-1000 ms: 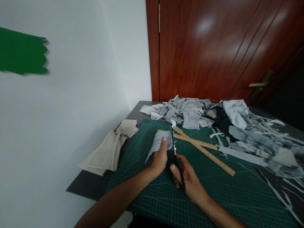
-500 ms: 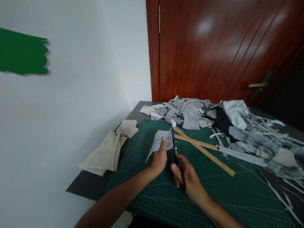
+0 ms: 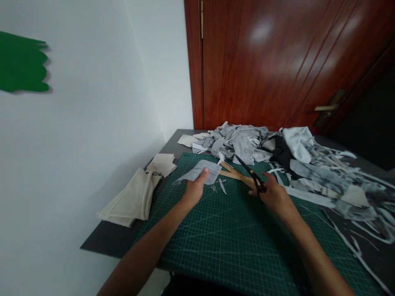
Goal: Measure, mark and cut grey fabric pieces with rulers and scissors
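Observation:
My left hand (image 3: 194, 191) pinches a grey fabric piece (image 3: 197, 172) and holds it low over the green cutting mat (image 3: 234, 238). My right hand (image 3: 274, 195) grips black scissors (image 3: 251, 174), blades shut and pointing up-left over the wooden rulers (image 3: 236, 174). A thin cut-off sliver of fabric (image 3: 222, 186) and small trimmings lie on the mat between my hands.
A heap of grey, white and black fabric scraps (image 3: 277, 152) covers the back and right of the dark table (image 3: 101, 242). Folded beige cloth (image 3: 135, 197) and beige squares (image 3: 162, 163) lie at the left, by the white wall. A brown door (image 3: 277, 61) stands behind.
The scissors left the fabric's right edge and my right hand swung right, over the rulers. A trimmed sliver now lies on the mat. My left hand lowered the fabric piece slightly leftward.

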Available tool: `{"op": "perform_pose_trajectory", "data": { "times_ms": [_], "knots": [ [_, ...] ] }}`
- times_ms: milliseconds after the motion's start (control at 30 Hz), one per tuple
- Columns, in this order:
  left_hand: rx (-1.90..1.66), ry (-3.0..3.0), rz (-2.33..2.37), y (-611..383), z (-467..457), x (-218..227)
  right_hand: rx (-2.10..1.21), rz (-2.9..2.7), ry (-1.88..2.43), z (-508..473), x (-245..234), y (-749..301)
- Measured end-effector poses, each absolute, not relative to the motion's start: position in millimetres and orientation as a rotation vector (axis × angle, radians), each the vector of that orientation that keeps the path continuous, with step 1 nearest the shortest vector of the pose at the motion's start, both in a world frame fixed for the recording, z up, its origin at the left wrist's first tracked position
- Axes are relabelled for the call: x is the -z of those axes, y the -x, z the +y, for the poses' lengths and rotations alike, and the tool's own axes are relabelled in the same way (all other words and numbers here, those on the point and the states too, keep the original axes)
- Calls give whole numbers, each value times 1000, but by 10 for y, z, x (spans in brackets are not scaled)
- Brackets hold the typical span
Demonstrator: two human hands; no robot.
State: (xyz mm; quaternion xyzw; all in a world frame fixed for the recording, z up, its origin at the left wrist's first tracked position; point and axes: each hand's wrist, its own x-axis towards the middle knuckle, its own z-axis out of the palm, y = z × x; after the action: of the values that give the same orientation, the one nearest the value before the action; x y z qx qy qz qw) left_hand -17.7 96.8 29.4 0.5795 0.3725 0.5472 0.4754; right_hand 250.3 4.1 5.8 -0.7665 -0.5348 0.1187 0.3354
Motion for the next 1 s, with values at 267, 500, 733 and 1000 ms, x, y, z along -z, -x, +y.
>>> {"op": "perform_pose_trajectory", "data": {
  "times_ms": [267, 500, 733, 1000],
  "knots": [
    [-860, -1813, 702, 82, 578, -316, 11, -1535, 2183, 5, 92, -3223],
    [-539, -2129, 981, 66, 727, -112, 19, -1661, 2105, 35, 207, -3247],
    [-241, -2333, 879, -51, 565, 33, -16, -1684, 2088, 31, 193, -3268],
    [-257, -2099, 299, -52, 385, -126, 99, -1693, 2231, -71, 144, -3352]
  ]
}}
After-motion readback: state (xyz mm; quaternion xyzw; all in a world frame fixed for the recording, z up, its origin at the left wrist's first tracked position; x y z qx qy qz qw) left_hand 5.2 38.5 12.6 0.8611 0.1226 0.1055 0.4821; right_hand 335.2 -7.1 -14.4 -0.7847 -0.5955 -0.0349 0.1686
